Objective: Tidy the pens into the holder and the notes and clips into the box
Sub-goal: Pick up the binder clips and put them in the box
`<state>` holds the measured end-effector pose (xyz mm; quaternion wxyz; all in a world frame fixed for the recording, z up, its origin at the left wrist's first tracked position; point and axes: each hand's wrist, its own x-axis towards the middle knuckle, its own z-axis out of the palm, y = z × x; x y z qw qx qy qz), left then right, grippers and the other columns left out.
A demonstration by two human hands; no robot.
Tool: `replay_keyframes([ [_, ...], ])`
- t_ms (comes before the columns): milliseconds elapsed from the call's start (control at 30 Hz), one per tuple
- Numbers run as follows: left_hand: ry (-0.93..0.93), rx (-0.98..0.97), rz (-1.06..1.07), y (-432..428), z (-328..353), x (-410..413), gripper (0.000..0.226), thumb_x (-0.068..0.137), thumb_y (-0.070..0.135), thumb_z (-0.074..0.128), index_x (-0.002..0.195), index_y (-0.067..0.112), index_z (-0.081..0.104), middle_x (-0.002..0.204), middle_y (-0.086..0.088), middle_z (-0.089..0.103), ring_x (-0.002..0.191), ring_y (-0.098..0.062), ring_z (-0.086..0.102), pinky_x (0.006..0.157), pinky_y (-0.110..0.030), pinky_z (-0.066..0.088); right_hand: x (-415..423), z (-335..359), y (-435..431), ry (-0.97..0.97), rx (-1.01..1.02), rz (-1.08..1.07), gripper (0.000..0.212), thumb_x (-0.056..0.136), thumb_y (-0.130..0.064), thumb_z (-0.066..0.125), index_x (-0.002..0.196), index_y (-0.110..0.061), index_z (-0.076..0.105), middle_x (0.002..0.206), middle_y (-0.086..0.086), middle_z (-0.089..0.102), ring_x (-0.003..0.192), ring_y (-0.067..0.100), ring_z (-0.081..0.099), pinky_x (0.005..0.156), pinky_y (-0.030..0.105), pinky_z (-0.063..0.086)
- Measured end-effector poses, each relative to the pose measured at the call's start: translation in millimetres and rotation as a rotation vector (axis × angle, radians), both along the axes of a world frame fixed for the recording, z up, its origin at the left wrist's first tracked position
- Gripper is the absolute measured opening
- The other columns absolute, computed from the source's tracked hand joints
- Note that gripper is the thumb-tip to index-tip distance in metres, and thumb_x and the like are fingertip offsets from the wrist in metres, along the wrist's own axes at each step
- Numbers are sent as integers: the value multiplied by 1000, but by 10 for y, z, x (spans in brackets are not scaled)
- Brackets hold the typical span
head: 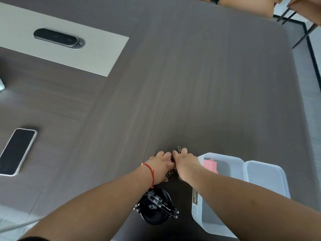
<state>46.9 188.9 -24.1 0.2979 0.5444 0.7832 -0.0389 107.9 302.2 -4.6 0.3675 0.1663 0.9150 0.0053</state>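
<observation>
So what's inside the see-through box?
Pink notes lie at the far end of the clear box. I can't spot any clips inside. The right arm covers the middle of the box, so whatever sits beneath it stays hidden.

I saw black pens (160,203) standing in the round black holder (155,217), pink notes (211,165) inside the clear box (224,158), and wire-handled clips (178,150) lying on the tabletop (191,93).

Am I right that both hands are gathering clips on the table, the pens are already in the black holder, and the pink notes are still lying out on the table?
Not quite. The head view shows the pink notes already inside the clear box, not on the table. The rest holds: the left hand and right hand are together over the clips, and the pens stand in the black holder.
</observation>
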Motion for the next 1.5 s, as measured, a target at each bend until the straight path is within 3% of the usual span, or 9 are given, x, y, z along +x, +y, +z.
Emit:
replay_keyframes([
  [233,79,68,-134,-155,-119,-72,51,89,41,54,135,23,41,133,-10,37,112,-29,42,88,-42,51,65,-82,-42,60,-82,-54,51,79,-12,66,122,-13,40,125,12,41,104,31,58,73,34,43],
  [367,189,235,-259,-354,-256,-216,40,75,52,62,108,30,59,105,-5,63,78,-23,60,59,-30,57,91,-118,-78,71,-65,-92,49,81,-10,60,126,-13,40,125,13,42,107,32,54,83,34,47],
  [567,233,370,-110,-588,-433,-269,28,79,51,48,93,27,52,92,-3,53,60,-19,56,43,-23,49,117,-183,-110,60,-76,-184,62,84,-17,59,140,-17,32,126,13,41,108,34,52,87,34,44],
  [633,245,354,-39,-628,-460,-228,30,76,50,56,95,27,50,92,-3,44,56,-18,55,40,-23,49,125,-188,-119,61,-83,-228,61,83,-16,57,140,-17,33,126,13,42,109,34,53,89,34,43],
  [733,216,307,17,-676,-448,-130,42,66,36,75,97,26,49,83,-4,56,52,-19,55,35,-25,46,145,-178,-135,85,-86,-232,56,84,-15,56,137,-17,36,126,14,43,107,35,54,89,34,43],
  [1033,82,177,147,-657,-329,-99,25,90,19,46,110,24,33,102,-12,48,83,-32,58,63,-39,49,208,-6,-167,204,-242,-399,41,84,-20,55,124,-13,48,120,13,45,108,38,51,87,38,44],
  [1133,99,139,154,-664,-329,-98,28,92,18,44,120,20,40,105,-11,49,88,-32,58,67,-39,49,207,208,-217,340,-356,-478,17,81,-19,57,96,-18,51,105,8,44,95,34,52,81,37,48],
  [1367,184,172,109,-738,-301,-67,40,67,18,74,96,23,47,70,-3,56,52,-22,60,35,-29,44,714,1023,268,738,-353,-681,15,78,-17,62,80,-27,51,91,-2,46,70,14,53,60,21,40],
  [1500,253,163,98,-776,-335,-28,53,50,15,82,90,27,49,65,3,55,47,-18,58,31,-25,42,1287,786,498,495,-299,-837,20,81,-20,59,99,-27,57,104,3,53,79,20,63,66,33,55],
])
